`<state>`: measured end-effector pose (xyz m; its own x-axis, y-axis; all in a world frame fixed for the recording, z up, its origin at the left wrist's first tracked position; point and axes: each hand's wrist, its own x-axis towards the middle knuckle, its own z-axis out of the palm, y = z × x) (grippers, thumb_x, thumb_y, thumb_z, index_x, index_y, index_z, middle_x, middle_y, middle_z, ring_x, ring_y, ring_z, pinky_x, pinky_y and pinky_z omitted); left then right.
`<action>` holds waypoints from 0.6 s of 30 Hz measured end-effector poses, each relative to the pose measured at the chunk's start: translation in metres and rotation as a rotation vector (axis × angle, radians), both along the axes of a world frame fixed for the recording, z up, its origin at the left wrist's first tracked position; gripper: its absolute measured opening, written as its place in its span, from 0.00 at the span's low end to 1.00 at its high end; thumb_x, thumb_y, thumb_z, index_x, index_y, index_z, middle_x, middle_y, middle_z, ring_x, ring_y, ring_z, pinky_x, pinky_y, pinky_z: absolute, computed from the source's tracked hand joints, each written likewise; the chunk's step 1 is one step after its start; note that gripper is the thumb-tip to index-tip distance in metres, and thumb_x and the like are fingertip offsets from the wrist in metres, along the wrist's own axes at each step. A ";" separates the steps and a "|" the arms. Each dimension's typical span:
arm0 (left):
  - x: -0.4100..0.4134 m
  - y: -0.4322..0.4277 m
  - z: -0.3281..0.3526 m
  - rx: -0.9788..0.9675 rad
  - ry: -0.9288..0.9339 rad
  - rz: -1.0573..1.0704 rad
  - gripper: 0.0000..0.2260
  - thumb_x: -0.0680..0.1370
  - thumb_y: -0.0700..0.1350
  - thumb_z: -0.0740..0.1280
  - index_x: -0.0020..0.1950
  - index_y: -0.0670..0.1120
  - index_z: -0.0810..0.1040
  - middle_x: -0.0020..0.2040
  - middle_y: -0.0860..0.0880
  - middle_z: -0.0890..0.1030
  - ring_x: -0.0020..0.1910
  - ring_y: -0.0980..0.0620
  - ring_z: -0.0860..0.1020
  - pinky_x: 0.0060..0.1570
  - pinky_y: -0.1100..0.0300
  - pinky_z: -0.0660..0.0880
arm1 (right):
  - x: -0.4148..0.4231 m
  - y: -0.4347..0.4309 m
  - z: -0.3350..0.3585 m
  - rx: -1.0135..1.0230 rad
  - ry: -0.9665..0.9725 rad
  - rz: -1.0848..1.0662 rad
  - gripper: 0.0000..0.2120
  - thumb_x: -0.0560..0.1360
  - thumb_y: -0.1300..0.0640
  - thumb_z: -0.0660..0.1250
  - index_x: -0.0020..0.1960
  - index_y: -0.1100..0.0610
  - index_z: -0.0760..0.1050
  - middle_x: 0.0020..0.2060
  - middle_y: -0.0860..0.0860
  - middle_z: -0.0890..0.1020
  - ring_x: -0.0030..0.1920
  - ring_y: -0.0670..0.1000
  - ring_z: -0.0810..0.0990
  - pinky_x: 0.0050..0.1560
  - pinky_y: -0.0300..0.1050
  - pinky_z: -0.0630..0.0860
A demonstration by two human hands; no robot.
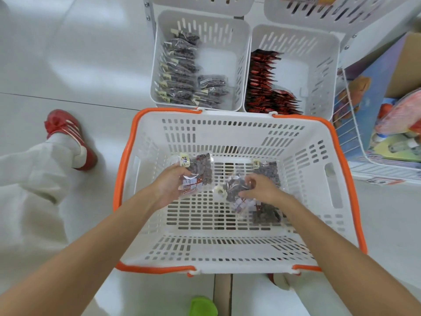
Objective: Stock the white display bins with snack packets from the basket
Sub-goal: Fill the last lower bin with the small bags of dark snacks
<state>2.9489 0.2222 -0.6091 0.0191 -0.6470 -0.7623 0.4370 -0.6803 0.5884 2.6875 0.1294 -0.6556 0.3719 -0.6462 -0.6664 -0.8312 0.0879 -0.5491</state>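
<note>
Forearms (109,226) stretch down into the white basket (227,133): our left hand (168,185) curls its fingers round one clear packet (201,169) of dark snacks (yellow label at the top), and our right hand (262,189), knuckles up, pinches a second packet (234,191) near the basket floor.

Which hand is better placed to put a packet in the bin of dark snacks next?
Probably left: the left hand grips a packet in line with that bin; the right hand pinches a second packet farther right.

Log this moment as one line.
stage: pickup in basket | left hand: holds snack packet | right hand: grips second packet | left bin: partly stocked
</note>
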 end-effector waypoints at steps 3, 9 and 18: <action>0.003 -0.003 0.006 -0.055 0.079 0.039 0.13 0.80 0.36 0.59 0.64 0.38 0.71 0.55 0.41 0.80 0.43 0.47 0.82 0.45 0.49 0.81 | 0.017 -0.011 0.036 0.027 -0.285 -0.300 0.12 0.73 0.56 0.73 0.55 0.57 0.78 0.50 0.53 0.83 0.51 0.53 0.81 0.50 0.43 0.75; 0.013 -0.018 0.032 -0.185 0.090 0.244 0.06 0.80 0.33 0.59 0.53 0.41 0.72 0.54 0.41 0.81 0.51 0.43 0.81 0.47 0.44 0.81 | 0.037 -0.027 0.092 -0.231 -0.378 -0.448 0.05 0.75 0.57 0.72 0.43 0.52 0.76 0.44 0.54 0.82 0.44 0.52 0.80 0.47 0.44 0.75; -0.006 -0.018 0.045 -0.257 -0.049 -0.051 0.26 0.70 0.45 0.76 0.66 0.42 0.74 0.59 0.42 0.81 0.57 0.43 0.81 0.58 0.46 0.77 | 0.091 0.006 0.109 -0.010 -0.473 -0.350 0.13 0.78 0.54 0.68 0.60 0.56 0.74 0.57 0.51 0.80 0.56 0.50 0.80 0.57 0.44 0.75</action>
<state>2.9434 0.2038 -0.5645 0.0141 -0.8201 -0.5720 0.3724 -0.5266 0.7642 2.7789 0.1355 -0.5462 0.3904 -0.7897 -0.4732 -0.4182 0.3058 -0.8553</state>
